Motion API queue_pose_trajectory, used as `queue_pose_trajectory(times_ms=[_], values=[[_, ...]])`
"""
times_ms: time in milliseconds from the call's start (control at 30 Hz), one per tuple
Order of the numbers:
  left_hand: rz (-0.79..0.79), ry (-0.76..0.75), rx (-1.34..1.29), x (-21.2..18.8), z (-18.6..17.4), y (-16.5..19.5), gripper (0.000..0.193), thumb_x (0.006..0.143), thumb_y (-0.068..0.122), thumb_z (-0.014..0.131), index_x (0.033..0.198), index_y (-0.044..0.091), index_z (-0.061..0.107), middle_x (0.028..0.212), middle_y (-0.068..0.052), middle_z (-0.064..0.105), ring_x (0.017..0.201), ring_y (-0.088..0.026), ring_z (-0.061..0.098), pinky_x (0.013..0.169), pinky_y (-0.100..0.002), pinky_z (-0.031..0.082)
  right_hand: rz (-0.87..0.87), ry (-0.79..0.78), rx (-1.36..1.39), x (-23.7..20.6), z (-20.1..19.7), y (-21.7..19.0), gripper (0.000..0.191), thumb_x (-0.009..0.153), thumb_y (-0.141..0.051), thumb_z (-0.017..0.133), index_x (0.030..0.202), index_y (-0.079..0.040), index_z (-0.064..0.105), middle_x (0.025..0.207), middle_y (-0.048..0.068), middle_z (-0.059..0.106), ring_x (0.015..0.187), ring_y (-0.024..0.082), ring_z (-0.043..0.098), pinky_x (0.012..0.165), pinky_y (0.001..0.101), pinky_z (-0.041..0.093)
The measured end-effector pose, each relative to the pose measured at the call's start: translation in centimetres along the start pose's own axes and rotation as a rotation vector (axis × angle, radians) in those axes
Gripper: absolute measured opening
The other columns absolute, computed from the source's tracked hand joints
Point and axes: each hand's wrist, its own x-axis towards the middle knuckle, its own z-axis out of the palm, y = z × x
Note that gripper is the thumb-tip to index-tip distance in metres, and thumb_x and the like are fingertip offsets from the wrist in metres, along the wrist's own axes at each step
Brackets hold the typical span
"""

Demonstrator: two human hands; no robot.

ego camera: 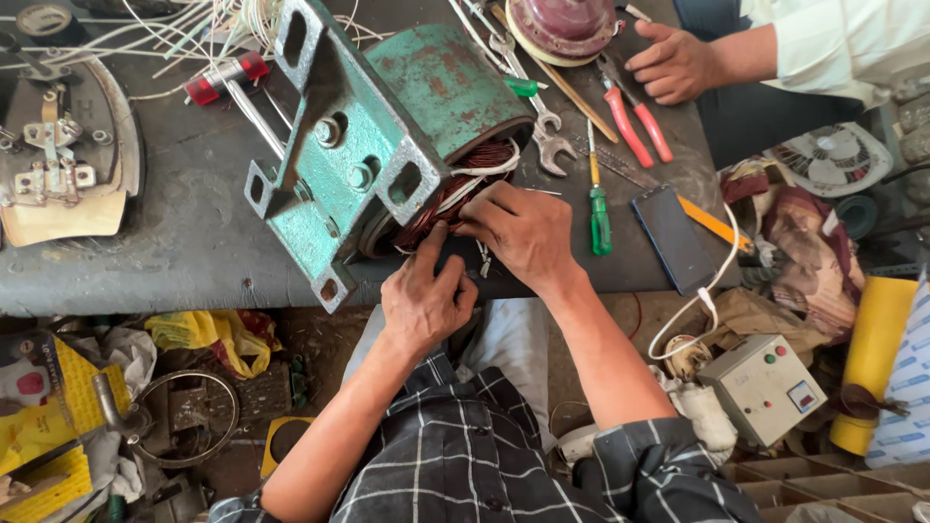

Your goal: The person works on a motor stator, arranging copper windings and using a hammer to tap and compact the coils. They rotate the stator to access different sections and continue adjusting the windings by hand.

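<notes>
On a cluttered grey counter (174, 232), the left hand (424, 300) and right hand (523, 232) pinch the copper windings (455, 189) of a green motor (387, 136), apparently mid-dressing; careful fingertip tucking seems called for.

You had the green motor housing (387, 136) lying on its side on the dark worktop (184, 232), its paint worn and rusted, its bolted foot plate turned toward the left. Its open end faced you, showing the copper windings (463, 179) packed inside, reddish brown, with pale sleeved leads curling across them.
</notes>
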Motion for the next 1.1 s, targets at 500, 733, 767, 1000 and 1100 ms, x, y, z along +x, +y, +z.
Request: queue_pose_trajectory(times_ms=[500,733,767,1000,1100], values=[[0.024,0.032,0.029,0.9,1.1,0.7,0.012,0.077,0.014,0.071,0.087,0.008,0.068,0.132,-0.020,0.064,0.082,-0.027,0.070,0.066,-0.035,0.057,0.007,0.045,0.134,0.0,-0.3,1.0,0.022,0.079,-0.027,0.086,0.090,-0.015,0.071,0.091,0.000,0.068,0.076,0.021,0.067,0.064,0.0357,0.051],[0.020,0.024,0.045,4.1,2.1,0.0,0.013,0.075,0.014,0.071,0.087,0.007,0.069,0.130,-0.020,0.066,0.078,-0.026,0.068,0.064,-0.034,0.056,0.077,0.031,0.099,2.6,0.0,2.7,0.020,0.078,-0.026,0.086,0.090,-0.018,0.074,0.086,-0.002,0.067,0.074,0.021,0.067,0.062,0.0360,0.049],[0.015,0.023,0.047,4.5,2.3,-0.1,0.013,0.075,0.014,0.071,0.086,0.007,0.069,0.130,-0.020,0.067,0.076,-0.025,0.067,0.063,-0.034,0.055,0.065,0.042,0.084,3.1,0.2,3.0,0.020,0.077,-0.027,0.086,0.090,-0.018,0.074,0.085,-0.003,0.066,0.073,0.021,0.066,0.062,0.0365,0.048],[0.034,0.047,0.070,4.6,2.7,-0.4,0.011,0.075,0.013,0.071,0.083,0.007,0.067,0.126,-0.020,0.068,0.077,-0.026,0.067,0.062,-0.034,0.055,0.056,0.053,0.099,2.7,0.5,4.0,0.021,0.076,-0.025,0.088,0.090,-0.018,0.074,0.079,-0.002,0.065,0.068,0.022,0.063,0.061,0.0365,0.047],[0.039,0.056,0.071,4.4,2.6,0.3,0.011,0.075,0.012,0.071,0.083,0.007,0.067,0.126,-0.020,0.067,0.078,-0.026,0.067,0.062,-0.034,0.055,0.021,0.117,0.174,1.2,-0.4,4.6,0.025,0.082,-0.018,0.090,0.103,-0.013,0.076,0.099,0.002,0.070,0.089,0.025,0.069,0.077,0.0370,0.054]])
